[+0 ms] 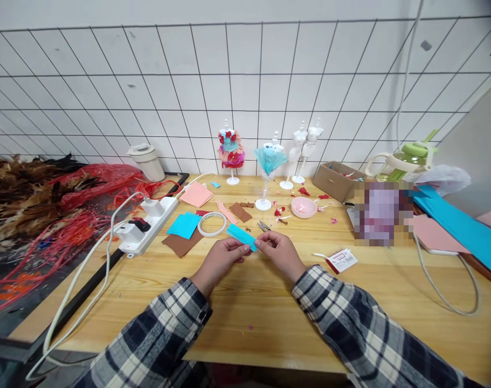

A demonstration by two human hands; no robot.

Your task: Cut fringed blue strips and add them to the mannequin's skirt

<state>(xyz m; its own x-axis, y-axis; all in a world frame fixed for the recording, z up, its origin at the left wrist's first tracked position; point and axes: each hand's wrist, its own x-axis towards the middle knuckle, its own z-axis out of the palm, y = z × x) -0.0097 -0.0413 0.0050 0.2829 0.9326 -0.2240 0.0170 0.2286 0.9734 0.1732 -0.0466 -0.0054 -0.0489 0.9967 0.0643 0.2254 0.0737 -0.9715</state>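
Between my two hands is a narrow folded strip of blue paper (239, 235), held above the wooden table. My left hand (225, 256) pinches its lower edge near the right end. The fingers of my right hand (278, 251) are closed on that right end. Just beyond my right hand lie small scissors (263, 226), their handles partly hidden. A roll of white tape (212, 224) rests left of the strip, beside blue paper squares (183, 225) and brown paper (182, 245). Behind stands a small white mannequin with a blue paper skirt (271, 159).
A decorated mannequin (230, 145) and two bare ones (298, 145) stand by the wall. A pink bowl (304, 208), cardboard box (334, 182) and green-lidded jug (410, 161) are at right. A power strip (150, 229) with loose cables edges the left side.
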